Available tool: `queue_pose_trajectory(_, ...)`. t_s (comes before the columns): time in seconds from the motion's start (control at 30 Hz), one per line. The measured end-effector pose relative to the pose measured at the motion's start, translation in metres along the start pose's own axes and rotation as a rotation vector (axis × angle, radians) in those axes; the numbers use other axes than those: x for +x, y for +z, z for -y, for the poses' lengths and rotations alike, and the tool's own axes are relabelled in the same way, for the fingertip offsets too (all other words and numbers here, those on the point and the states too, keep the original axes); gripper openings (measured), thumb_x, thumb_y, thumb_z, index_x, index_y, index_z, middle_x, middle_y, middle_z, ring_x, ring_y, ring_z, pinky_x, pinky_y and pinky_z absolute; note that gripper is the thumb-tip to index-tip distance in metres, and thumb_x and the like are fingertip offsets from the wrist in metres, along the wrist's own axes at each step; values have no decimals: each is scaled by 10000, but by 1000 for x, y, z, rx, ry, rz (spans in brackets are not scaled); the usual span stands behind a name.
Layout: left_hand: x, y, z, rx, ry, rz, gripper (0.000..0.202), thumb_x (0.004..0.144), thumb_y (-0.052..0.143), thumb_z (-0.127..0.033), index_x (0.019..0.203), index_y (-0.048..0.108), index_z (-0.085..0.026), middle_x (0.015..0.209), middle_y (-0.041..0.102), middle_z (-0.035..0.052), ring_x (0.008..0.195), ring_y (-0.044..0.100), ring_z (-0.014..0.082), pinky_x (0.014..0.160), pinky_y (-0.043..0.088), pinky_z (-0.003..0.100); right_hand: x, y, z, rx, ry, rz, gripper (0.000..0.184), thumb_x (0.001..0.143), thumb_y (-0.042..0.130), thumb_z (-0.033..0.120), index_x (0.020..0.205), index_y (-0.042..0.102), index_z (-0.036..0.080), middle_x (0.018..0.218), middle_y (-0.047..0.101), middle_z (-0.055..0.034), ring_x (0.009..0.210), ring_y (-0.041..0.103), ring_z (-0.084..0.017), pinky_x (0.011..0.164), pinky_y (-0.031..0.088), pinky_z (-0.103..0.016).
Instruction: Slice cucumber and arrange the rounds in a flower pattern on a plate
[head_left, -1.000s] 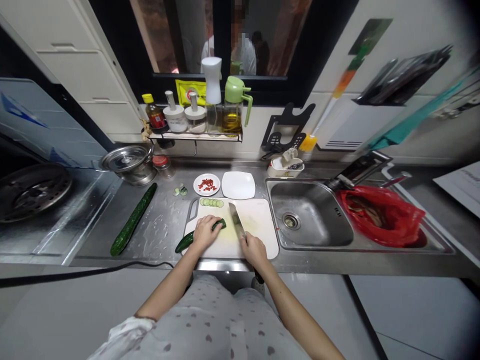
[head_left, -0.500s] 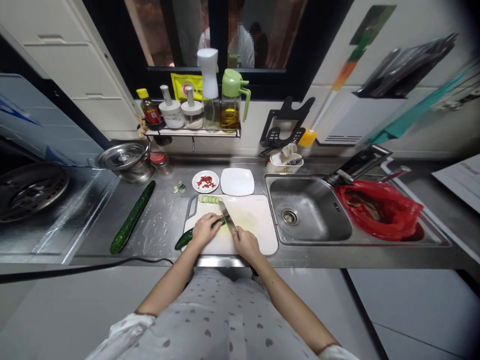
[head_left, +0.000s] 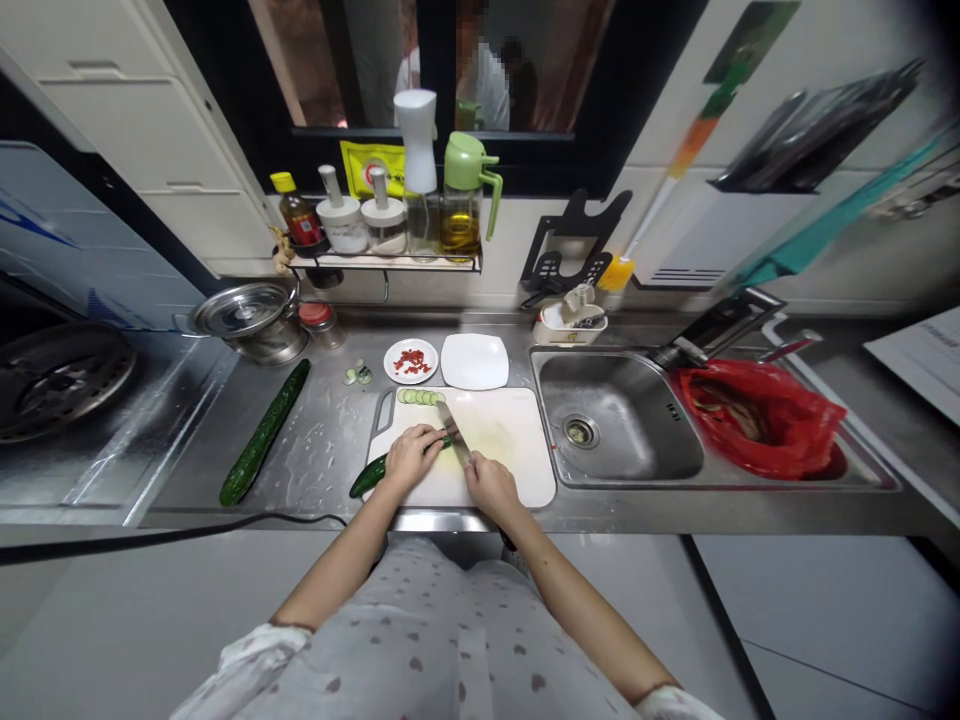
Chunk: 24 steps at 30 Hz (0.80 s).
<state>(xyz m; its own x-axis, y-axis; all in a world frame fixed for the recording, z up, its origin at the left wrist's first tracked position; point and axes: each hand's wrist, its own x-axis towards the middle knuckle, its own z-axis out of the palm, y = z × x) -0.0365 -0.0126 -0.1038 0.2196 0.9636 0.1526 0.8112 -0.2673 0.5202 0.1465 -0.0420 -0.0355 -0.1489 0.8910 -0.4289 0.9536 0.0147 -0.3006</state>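
On the white cutting board (head_left: 517, 430), my left hand (head_left: 411, 458) is closed over a dark green cucumber (head_left: 367, 480), pressing it down near its cut end. My right hand (head_left: 491, 487) grips a kitchen knife (head_left: 455, 434), whose blade stands against that end of the cucumber, close to my left fingertips. A row of pale cucumber slices (head_left: 420, 397) lies along the board's far edge, by the tip of the knife. Behind the board are a plate of chopped red pieces (head_left: 410, 362) and a white square plate (head_left: 475, 361).
To the left lies a whole cucumber (head_left: 265, 432), with a lidded steel pot (head_left: 247, 315) and a red-topped jar (head_left: 321, 325) behind it. A sink (head_left: 622, 430) and a red plastic bag (head_left: 772, 420) are at right. Seasoning bottles stand on a shelf (head_left: 390, 262).
Both hands, the knife and the cucumber stay in nearly the same place. The whole view has shifted very slightly.
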Motion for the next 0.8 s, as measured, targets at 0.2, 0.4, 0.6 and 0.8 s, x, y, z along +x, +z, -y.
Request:
queue_pose_trajectory(0.2, 0, 1, 0, -3, 2, -4, 254, 932, 524, -339, 1103, 707, -298, 1071, 670, 25, 995, 599, 167, 875, 480, 288, 2, -1, 0, -16, -16, 1, 290, 969, 361, 256, 1131, 583, 162, 1039, 701, -129, 966, 651, -219, 751, 386, -268)
queue_pose_trajectory(0.4, 0, 2, 0, 3, 1, -4, 251, 926, 532, -329, 1099, 711, -300, 1076, 672, 27, 999, 598, 167, 892, 483, 295, -2, -3, -6, -25, -34, 45, 295, 952, 379, 228, 1108, 612, 138, 1040, 702, -151, 978, 651, -229, 770, 399, -273)
queue_pose_trajectory(0.6, 0, 4, 2, 12, 6, -13, 247, 924, 534, -328, 1090, 713, -297, 1081, 673, 24, 998, 598, 167, 885, 486, 293, -8, -5, -14, -26, -44, 87, 291, 940, 392, 220, 1076, 634, 130, 1039, 703, -158, 979, 653, -230, 767, 403, -273)
queue_pose_trajectory(0.8, 1, 1, 0, 7, 14, -11, 240, 920, 538, -323, 1074, 719, -294, 1073, 671, 31, 988, 604, 173, 865, 492, 296, -2, -7, -10, -17, -68, 79, 279, 920, 394, 188, 1035, 640, 124, 1016, 705, -160, 962, 659, -240, 749, 412, -280)
